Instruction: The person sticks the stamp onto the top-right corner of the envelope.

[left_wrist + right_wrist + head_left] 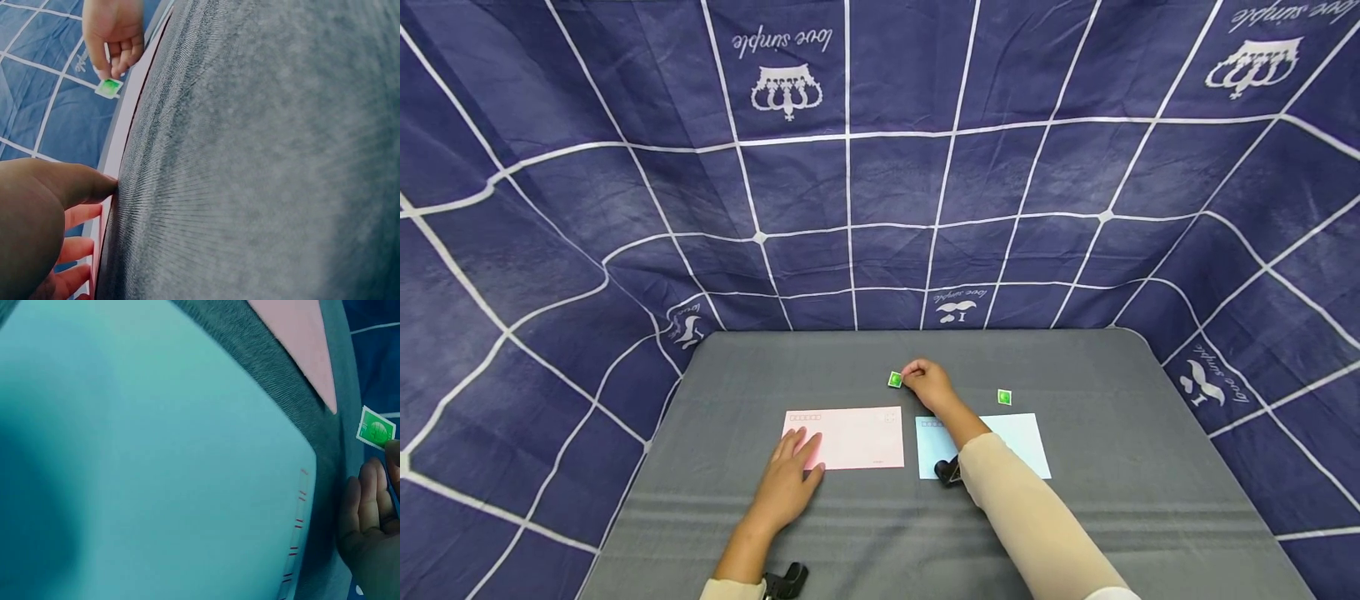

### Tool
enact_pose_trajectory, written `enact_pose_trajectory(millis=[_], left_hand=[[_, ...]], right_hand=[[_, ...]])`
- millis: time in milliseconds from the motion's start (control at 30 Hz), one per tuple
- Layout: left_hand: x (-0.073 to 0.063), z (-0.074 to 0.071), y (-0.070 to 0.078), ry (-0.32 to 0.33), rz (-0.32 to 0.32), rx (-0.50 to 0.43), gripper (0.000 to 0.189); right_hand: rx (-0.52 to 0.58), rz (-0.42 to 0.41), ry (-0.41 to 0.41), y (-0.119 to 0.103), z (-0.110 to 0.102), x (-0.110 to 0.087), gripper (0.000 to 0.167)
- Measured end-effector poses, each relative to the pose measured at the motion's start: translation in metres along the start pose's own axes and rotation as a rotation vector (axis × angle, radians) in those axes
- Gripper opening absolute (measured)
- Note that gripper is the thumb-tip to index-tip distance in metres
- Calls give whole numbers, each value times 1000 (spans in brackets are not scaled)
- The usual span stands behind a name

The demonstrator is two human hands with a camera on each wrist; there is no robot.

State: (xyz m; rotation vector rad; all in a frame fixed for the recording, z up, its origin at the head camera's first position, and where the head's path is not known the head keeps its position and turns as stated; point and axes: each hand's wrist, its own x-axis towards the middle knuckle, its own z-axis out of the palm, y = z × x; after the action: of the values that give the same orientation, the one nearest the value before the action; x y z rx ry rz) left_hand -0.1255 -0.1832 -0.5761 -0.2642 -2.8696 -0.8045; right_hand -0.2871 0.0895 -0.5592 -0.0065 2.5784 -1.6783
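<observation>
Between the thumb and finger of my right hand a small green stamp with a white border is pinched by its edge, above the table just beyond the pink envelope. The right wrist view shows that stamp clearly. My left hand rests with spread fingers on the left end of the pink envelope. A light blue envelope lies under my right forearm, which hides part of it. Beyond the blue envelope a second green stamp lies flat on the table.
A grey cloth covers the table. Dark blue fabric with white grid lines hangs at the back and both sides. Black wrist straps show at my sleeves.
</observation>
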Motion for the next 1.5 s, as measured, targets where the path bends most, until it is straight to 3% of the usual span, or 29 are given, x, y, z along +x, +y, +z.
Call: enact_pose_trajectory(millis=[333, 600, 1500], left_hand=[[4, 2, 0, -7, 6, 10, 50], [3, 2, 3, -19, 0, -3, 49], [0, 2, 5, 18, 14, 21, 50]], right_hand=[[12, -48, 7, -8, -7, -4, 6], [56, -38, -14, -10, -11, -10, 8], [53, -53, -84, -11, -12, -25, 8]])
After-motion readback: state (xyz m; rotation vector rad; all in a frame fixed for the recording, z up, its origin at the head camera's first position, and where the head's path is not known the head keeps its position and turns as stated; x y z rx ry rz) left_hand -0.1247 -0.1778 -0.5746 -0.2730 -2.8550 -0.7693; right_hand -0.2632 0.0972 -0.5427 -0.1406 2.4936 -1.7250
